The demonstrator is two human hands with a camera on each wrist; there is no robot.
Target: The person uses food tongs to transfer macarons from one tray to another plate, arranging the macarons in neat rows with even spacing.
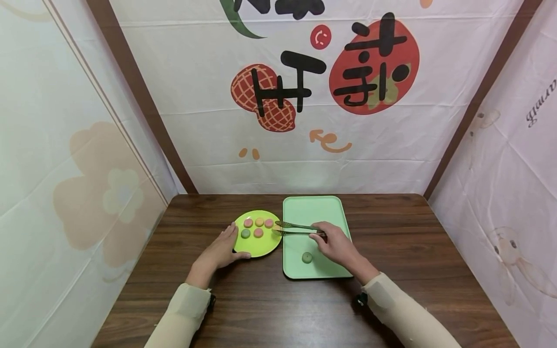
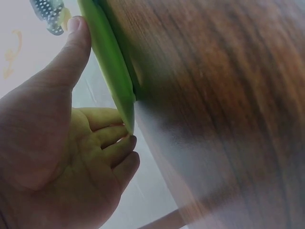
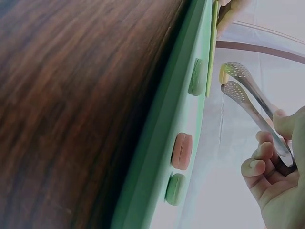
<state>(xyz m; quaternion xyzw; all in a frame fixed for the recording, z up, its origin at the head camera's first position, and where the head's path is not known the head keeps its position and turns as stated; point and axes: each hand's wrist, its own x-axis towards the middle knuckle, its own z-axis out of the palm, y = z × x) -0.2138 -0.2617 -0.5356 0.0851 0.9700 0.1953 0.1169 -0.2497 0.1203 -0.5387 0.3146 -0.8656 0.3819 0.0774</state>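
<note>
In the head view my right hand (image 1: 335, 244) grips metal tongs (image 1: 300, 225), and a yellow macaron (image 3: 222, 75) sits between their perforated tips. The tips reach over the right edge of a lime-green plate (image 1: 258, 249). Several macarons lie on that plate: pink, yellow and a green macaron (image 1: 245, 233). My left hand (image 1: 221, 247) rests at the plate's left edge, thumb and fingers spread along the rim. Beneath my right hand is a pale green tray (image 1: 311, 208) with a green macaron (image 1: 306, 257). The right wrist view also shows a pink macaron (image 3: 182, 151) and another green one (image 3: 176, 189) there.
Plate and tray stand side by side on a dark wooden table (image 1: 261, 309), near its back edge. A printed white cloth (image 1: 209, 145) hangs behind the table, with more cloth at both sides.
</note>
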